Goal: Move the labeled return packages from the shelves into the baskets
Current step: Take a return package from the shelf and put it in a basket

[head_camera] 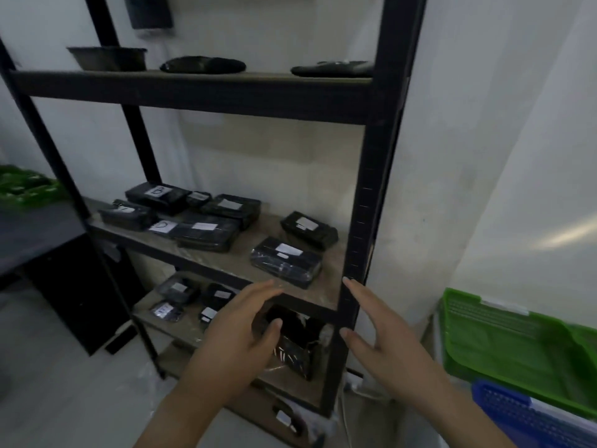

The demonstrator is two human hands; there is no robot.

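Two hands, empty, fingers spread: left hand [239, 331] and right hand [384, 347], before the shelf [268, 226]. Packages [286, 265] lie on it; baskets [504, 337] stand right. Risks we judge: slick wrap slipping from our grip, right hand knocking the post [365, 221].

Glossy black plastic-wrapped packages [286, 266], white paper labels; matt black metal rack [384, 124]; wood-look shelf boards; green plastic basket [517, 344]

A black tub [106, 58] sits high at left, below a dark box [147, 11] on the white wall [484, 124]. A dark table [35, 231] stands far left.
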